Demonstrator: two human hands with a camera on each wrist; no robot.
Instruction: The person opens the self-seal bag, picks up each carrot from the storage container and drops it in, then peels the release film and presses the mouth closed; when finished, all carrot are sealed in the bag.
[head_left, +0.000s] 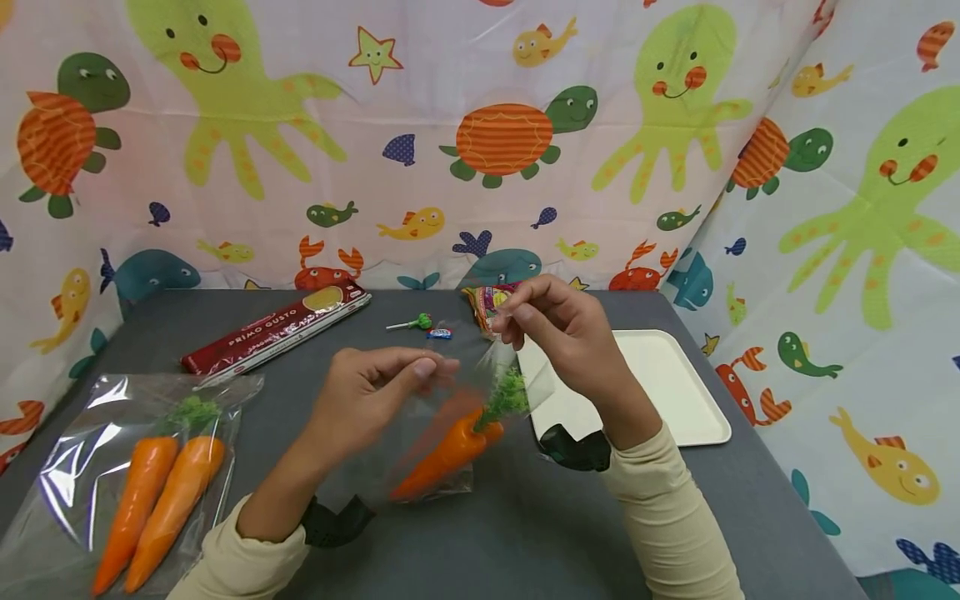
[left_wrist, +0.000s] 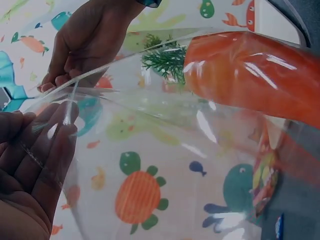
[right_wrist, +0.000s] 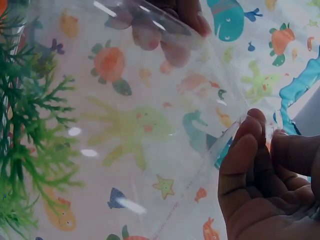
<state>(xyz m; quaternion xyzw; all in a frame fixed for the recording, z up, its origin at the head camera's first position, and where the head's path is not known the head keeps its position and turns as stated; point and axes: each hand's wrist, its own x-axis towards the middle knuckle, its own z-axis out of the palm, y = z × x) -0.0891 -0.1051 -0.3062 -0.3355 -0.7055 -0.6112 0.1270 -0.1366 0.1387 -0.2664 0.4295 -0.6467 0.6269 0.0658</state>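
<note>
Both hands hold a clear plastic bag (left_wrist: 200, 130) up over the grey table. Inside it lies an orange carrot (head_left: 448, 454) with a feathery green top (head_left: 510, 393), slanting with its tip to the lower left. A second orange shape shows blurred beside it. My left hand (head_left: 367, 396) pinches one side of the bag's edge; in the left wrist view its thumb is outside and the fingers show through the film. My right hand (head_left: 566, 337) pinches the edge farther right, thumb against fingertips, near the green top. The film is stretched between the hands.
Another clear bag (head_left: 67, 467) with two carrots (head_left: 176, 508) lies at left. Behind are a red spaghetti packet (head_left: 277, 329), a green lollipop (head_left: 423, 321), a small blue wrapped candy (head_left: 440, 333) and a colourful packet (head_left: 480, 304). A white tray (head_left: 675, 392) lies at right, partly behind my right arm.
</note>
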